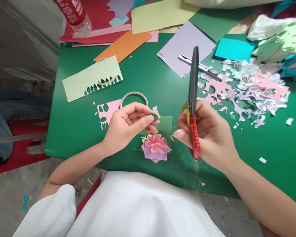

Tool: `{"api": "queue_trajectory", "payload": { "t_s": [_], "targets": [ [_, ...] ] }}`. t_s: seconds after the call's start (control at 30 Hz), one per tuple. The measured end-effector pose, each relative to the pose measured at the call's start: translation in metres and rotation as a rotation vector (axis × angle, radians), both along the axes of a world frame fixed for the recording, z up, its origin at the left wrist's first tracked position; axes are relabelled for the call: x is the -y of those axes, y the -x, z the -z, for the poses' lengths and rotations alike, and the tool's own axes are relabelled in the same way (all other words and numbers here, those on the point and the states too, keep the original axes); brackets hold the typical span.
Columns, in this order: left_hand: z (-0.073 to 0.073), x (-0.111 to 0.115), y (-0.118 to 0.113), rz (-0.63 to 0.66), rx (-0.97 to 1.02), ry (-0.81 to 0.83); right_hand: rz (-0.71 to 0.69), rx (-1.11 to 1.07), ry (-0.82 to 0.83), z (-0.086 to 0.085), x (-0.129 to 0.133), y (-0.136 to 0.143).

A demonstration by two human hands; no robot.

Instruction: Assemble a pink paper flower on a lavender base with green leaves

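My left hand (128,126) pinches a small dark green paper piece (155,116) between thumb and fingers, over the green table (148,75). In my right hand (209,135) is a pair of scissors (193,95) with red and yellow handles, its dark blades together and pointing up, away from me. A pink and purple paper flower (156,148) lies near the table's front edge, just below my left fingertips. Behind it is a green paper sheet (165,126). A roll of tape (134,93) and a pink sheet with cut-outs (107,112) are beyond my left hand, partly hidden by it.
A light green sheet with leaf-shaped holes (91,79) lies at left. A utility knife (202,67) rests partly on purple paper (185,46). Paper scraps (251,89) are heaped at right. A bottle (75,16) stands at the back left, near a red stool (24,144).
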State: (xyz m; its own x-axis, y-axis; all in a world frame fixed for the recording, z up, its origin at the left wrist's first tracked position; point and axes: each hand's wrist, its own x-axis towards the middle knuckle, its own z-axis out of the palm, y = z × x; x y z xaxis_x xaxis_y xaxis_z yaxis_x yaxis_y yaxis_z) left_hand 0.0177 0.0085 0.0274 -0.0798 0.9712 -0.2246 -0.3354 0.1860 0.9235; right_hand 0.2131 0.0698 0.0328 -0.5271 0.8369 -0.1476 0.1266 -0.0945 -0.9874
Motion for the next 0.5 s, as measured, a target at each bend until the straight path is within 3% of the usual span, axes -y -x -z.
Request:
{"api": "queue_trajectory", "payload": {
  "t_s": [0.23, 0.5],
  "targets": [
    [-0.004, 0.0, 0.001, -0.023, 0.108, 0.084, -0.209, 0.315, -0.368, -0.008, -0.013, -0.012],
    [-0.022, -0.011, -0.01, -0.045, 0.258, 0.113, -0.32, 0.397, -0.378, -0.016, -0.014, -0.019]
  ]
}}
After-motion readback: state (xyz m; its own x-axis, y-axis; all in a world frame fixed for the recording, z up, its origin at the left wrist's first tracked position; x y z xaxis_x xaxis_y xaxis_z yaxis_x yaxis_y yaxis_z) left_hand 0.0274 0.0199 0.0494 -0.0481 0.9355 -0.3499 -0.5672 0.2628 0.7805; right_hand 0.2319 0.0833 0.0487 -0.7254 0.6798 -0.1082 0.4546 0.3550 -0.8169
